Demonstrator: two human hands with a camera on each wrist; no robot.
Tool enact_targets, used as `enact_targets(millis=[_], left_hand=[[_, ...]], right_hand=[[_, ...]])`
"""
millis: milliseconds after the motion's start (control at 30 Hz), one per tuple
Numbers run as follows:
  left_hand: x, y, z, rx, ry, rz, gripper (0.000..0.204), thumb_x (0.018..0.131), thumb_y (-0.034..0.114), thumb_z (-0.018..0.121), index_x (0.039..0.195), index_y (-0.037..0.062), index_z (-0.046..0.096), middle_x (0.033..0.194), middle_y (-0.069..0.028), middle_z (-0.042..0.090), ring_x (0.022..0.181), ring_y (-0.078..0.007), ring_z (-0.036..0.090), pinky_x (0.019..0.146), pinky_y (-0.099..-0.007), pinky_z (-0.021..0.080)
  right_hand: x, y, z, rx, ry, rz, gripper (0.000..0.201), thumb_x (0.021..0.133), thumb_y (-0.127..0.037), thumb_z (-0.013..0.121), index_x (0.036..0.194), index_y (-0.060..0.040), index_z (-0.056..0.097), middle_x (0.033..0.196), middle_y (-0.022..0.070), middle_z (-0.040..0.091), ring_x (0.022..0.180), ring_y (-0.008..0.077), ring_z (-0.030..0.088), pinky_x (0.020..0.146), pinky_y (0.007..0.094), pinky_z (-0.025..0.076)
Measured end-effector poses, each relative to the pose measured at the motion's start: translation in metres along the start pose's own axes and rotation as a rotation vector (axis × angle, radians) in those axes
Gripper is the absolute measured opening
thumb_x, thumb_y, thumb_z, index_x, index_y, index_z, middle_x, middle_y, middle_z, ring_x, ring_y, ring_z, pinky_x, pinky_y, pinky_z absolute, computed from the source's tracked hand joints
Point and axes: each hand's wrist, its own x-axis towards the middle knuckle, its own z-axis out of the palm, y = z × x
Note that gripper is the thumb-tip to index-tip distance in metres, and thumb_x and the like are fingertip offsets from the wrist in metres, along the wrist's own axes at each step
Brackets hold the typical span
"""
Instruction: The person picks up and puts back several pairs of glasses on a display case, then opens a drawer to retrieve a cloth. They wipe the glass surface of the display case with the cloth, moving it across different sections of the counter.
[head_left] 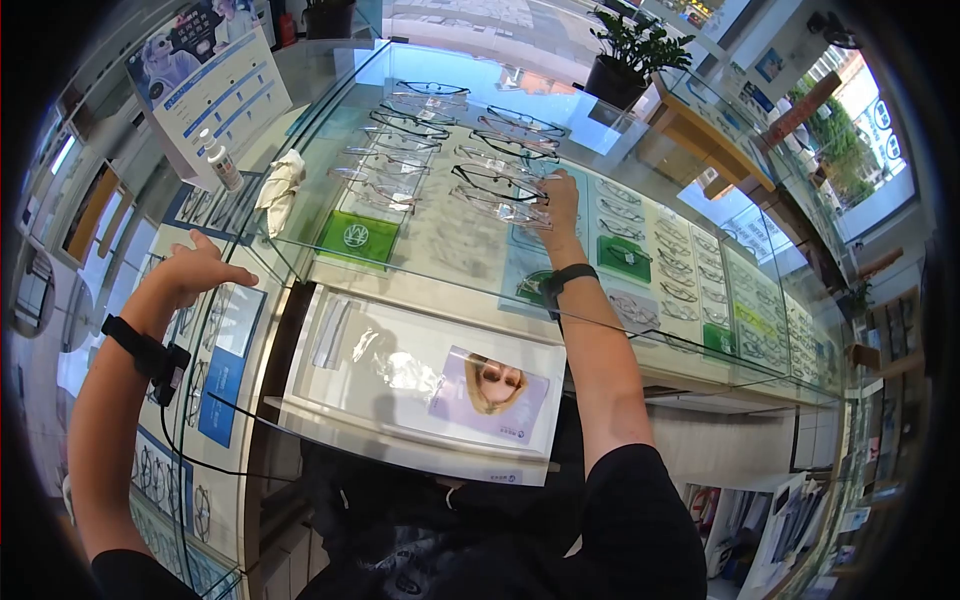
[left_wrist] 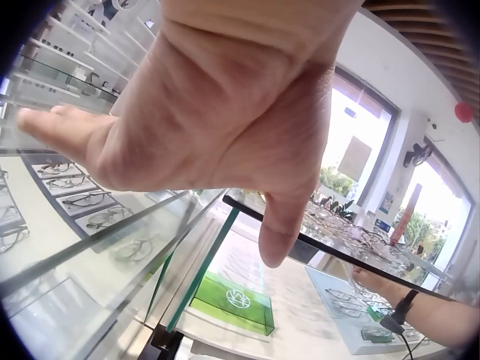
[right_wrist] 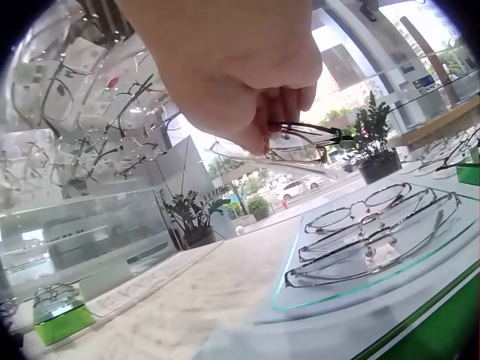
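Note:
My right hand point(head_left: 562, 208) reaches under the glass top of the display case. In the right wrist view its curled fingers pinch a pair of eyeglasses point(right_wrist: 300, 142), dark along the upper rim; part of the frame is hidden behind the hand. Below it, several eyeglasses point(right_wrist: 375, 232) lie on a pale blue tray point(right_wrist: 281, 311). My left hand point(head_left: 195, 272) is held over the side counter with fingers spread and thumb out, holding nothing. In the left wrist view the thumb overlaps the dark edge of the glass top point(left_wrist: 315, 246).
Two rows of eyeglasses point(head_left: 415, 130) lie on the glass top. A green block point(head_left: 360, 238) sits inside the case. An open white drawer point(head_left: 290, 395) juts out in front, holding a printed card point(head_left: 495, 390). A small bottle point(head_left: 222, 165) and crumpled cloth point(head_left: 282, 192) stand left.

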Motion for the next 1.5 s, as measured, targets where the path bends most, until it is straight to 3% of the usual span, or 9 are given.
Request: enact_targets(millis=[67, 100, 400, 467, 633, 867, 1200, 1367, 1500], left_hand=[[0.002, -0.002, 0.0, 0.039, -0.014, -0.005, 0.152, 0.068, 0.053, 0.088, 0.151, -0.0174, -0.018, 0.15, -0.0545, -0.017, 0.149, -0.0572, -0.017, 0.124, -0.0519, 0.003], [0.003, -0.003, 0.0, 0.031, -0.02, 0.014, 0.151, 0.069, 0.052, 0.087, 0.149, -0.0187, -0.019, 0.148, -0.0566, -0.017, 0.148, -0.0583, -0.017, 0.123, -0.0518, 0.001], [0.001, -0.002, -0.001, 0.046, -0.011, -0.001, 0.151, 0.07, 0.049, 0.086, 0.148, -0.0181, -0.023, 0.149, -0.0549, -0.02, 0.149, -0.0578, -0.014, 0.124, -0.0466, 0.006], [0.004, -0.007, -0.001, 0.014, -0.016, 0.016, 0.153, 0.069, 0.053, 0.087, 0.149, -0.0171, -0.023, 0.148, -0.0556, -0.018, 0.147, -0.0642, -0.004, 0.123, -0.0508, 0.011], [0.007, -0.01, -0.001, -0.004, -0.029, 0.003, 0.154, 0.068, 0.052, 0.087, 0.148, -0.0162, -0.024, 0.15, -0.0526, -0.022, 0.147, -0.0602, -0.015, 0.123, -0.0525, 0.009], [0.005, -0.011, -0.003, -0.001, -0.018, -0.013, 0.153, 0.067, 0.051, 0.087, 0.149, -0.0148, -0.024, 0.152, -0.0513, -0.021, 0.148, -0.0613, -0.008, 0.123, -0.0522, 0.01], [0.011, -0.015, -0.004, -0.035, -0.024, -0.027, 0.15, 0.07, 0.049, 0.086, 0.151, -0.0118, -0.025, 0.153, -0.0486, -0.023, 0.147, -0.0595, -0.017, 0.123, -0.0547, 0.004], [0.003, -0.006, -0.005, -0.083, -0.036, -0.044, 0.152, 0.07, 0.046, 0.087, 0.15, -0.011, -0.028, 0.153, -0.0475, -0.027, 0.148, -0.0585, -0.018, 0.123, -0.054, 0.005], [0.006, -0.01, -0.005, -0.151, -0.048, -0.025, 0.153, 0.069, 0.044, 0.088, 0.149, -0.0106, -0.03, 0.152, -0.0468, -0.03, 0.148, -0.0564, -0.02, 0.123, -0.0531, 0.006]], right_hand=[[0.015, -0.024, -0.025, -0.487, 0.006, 0.067, 0.01, 0.084, -0.013, 0.071, 0.082, -0.0032, 0.072, 0.101, 0.0153, 0.064, 0.102, 0.0355, 0.059, 0.089, 0.0458, 0.051], [0.016, -0.025, -0.033, -0.539, 0.059, -0.004, 0.008, 0.084, -0.01, 0.072, 0.081, -0.0034, 0.073, 0.102, 0.015, 0.065, 0.103, 0.0354, 0.06, 0.089, 0.046, 0.051], [0.051, 0.024, -0.062, -0.557, -0.136, 0.047, 0.008, 0.081, -0.01, 0.075, 0.083, -0.0019, 0.076, 0.102, 0.0168, 0.067, 0.101, 0.0361, 0.065, 0.09, 0.0452, 0.053], [0.057, 0.042, -0.059, -0.522, -0.182, 0.089, 0.008, 0.079, -0.01, 0.077, 0.08, -0.0031, 0.073, 0.101, 0.0156, 0.066, 0.102, 0.0355, 0.063, 0.091, 0.0442, 0.052], [0.062, 0.063, -0.049, -0.62, -0.231, 0.002, 0.006, 0.079, -0.008, 0.075, 0.074, -0.0044, 0.073, 0.099, 0.015, 0.067, 0.101, 0.0345, 0.062, 0.092, 0.044, 0.051], [0.075, 0.088, -0.025, -0.69, -0.246, -0.1, 0.002, 0.076, -0.006, 0.076, 0.074, -0.0062, 0.075, 0.099, 0.0124, 0.067, 0.101, 0.033, 0.062, 0.093, 0.0429, 0.051], [0.079, 0.113, -0.005, -0.8, -0.346, 0.038, 0.005, 0.076, -0.005, 0.076, 0.074, -0.0096, 0.076, 0.103, 0.0092, 0.069, 0.111, 0.0319, 0.061, 0.096, 0.0397, 0.052], [0.077, 0.091, -0.017, -0.933, -0.475, -0.017, 0.009, 0.083, -0.009, 0.07, 0.088, -0.0103, 0.078, 0.112, 0.0086, 0.069, 0.117, 0.0319, 0.06, 0.098, 0.0411, 0.05], [0.077, 0.096, -0.013, -0.983, -0.452, -0.045, 0.015, 0.086, -0.013, 0.068, 0.097, -0.0086, 0.078, 0.117, 0.0092, 0.069, 0.118, 0.0321, 0.059, 0.099, 0.042, 0.049]])
